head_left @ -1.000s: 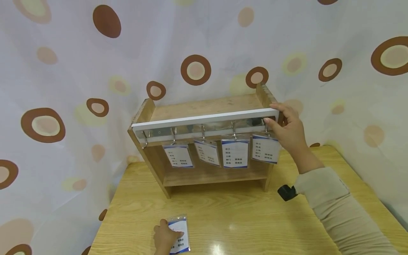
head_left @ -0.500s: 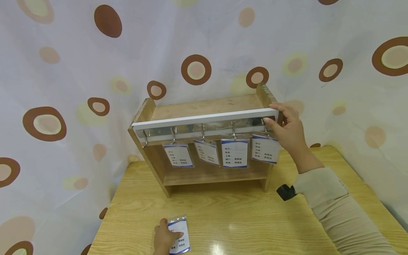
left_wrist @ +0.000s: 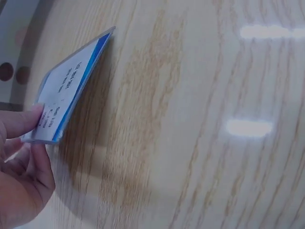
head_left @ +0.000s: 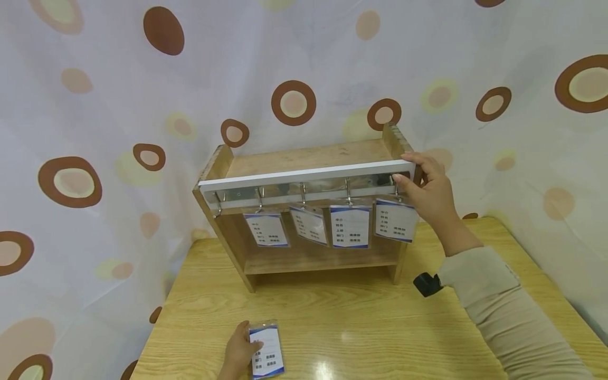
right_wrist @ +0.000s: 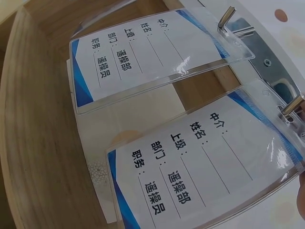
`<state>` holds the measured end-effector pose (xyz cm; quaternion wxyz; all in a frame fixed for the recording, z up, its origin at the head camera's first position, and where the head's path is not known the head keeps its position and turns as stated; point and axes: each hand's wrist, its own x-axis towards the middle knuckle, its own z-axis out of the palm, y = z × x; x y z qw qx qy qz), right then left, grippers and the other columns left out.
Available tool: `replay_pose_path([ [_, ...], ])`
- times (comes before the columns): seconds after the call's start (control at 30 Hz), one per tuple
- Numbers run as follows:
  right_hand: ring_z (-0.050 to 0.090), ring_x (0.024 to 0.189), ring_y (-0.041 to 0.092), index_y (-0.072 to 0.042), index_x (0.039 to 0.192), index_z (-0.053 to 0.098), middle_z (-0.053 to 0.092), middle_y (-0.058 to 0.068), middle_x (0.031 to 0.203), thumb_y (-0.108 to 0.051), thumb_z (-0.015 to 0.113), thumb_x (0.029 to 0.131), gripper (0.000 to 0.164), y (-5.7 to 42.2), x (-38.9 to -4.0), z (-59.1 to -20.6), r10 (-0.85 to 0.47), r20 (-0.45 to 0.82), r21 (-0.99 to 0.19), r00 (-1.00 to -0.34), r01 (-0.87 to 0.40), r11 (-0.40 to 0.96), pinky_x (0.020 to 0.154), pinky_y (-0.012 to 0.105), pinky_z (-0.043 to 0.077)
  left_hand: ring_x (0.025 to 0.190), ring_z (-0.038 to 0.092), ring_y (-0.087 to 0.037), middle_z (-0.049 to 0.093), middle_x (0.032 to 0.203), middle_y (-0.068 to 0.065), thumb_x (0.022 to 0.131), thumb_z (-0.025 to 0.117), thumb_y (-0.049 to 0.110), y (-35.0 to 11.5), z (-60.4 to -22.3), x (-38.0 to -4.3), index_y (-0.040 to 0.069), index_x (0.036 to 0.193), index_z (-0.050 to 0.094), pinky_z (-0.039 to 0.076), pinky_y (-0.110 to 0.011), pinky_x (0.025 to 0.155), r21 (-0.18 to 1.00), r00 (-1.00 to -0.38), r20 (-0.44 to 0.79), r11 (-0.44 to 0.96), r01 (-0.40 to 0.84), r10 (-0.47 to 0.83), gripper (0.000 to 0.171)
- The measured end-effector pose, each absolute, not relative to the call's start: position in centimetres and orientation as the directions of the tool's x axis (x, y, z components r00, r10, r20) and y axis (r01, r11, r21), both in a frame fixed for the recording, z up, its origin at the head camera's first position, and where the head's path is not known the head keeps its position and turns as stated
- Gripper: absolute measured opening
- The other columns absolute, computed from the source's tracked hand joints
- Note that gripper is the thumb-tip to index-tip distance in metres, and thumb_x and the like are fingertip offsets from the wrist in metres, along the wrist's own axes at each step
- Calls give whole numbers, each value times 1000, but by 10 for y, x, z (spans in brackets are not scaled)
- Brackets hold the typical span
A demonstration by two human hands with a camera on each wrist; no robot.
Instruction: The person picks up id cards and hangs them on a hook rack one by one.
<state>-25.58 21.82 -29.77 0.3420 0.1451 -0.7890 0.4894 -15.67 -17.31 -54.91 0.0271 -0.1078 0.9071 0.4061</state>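
My left hand (head_left: 239, 349) pinches a clear-sleeved name badge (head_left: 269, 354) by its left side, low over the table. In the left wrist view the thumb lies on the printed face of that badge (left_wrist: 71, 90), fingers behind, and the badge is tilted off the wood. With fingertips on top and thumb in front, my right hand (head_left: 432, 192) grips the right end of a white hook rail (head_left: 328, 174). Several badges hang from its hooks, among them the rightmost badge (head_left: 394, 220) beside that hand. The leftmost hook (head_left: 218, 205) is bare.
The rail runs along the front of a wooden shelf (head_left: 323, 266) standing on the wood-grain table (head_left: 370, 327). A dotted cloth (head_left: 332, 58) hangs behind and at both sides. A black device (head_left: 427, 285) sticks out at the right sleeve.
My left hand has shifted slightly left on the badge, its thumb drawing back toward the badge's edge so more of the print shows. My right hand keeps its place on the rail.
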Motion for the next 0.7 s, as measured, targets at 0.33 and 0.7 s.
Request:
replay_pose_path([
  [0.33, 33, 69, 11, -2, 113, 52, 41, -8, 100, -3, 61, 78, 36, 217, -256, -298, 98, 678, -673, -728, -563, 479, 56, 20, 29, 66, 48, -18, 46, 77, -10, 72, 54, -12, -175, -536, -154, -10, 125, 30, 42, -29, 56, 878, -985, -156, 445, -175, -79, 58],
  [0.7, 33, 65, 9, -1, 114, 51, 41, -8, 95, -2, 62, 78, 38, 216, -254, -296, 108, 670, -679, -734, -548, 489, 54, 20, 28, 72, 49, -20, 46, 91, -13, 75, 51, -12, -174, -523, -159, 1, 129, 30, 42, -30, 58, 899, -987, -100, 413, -144, -127, 59],
])
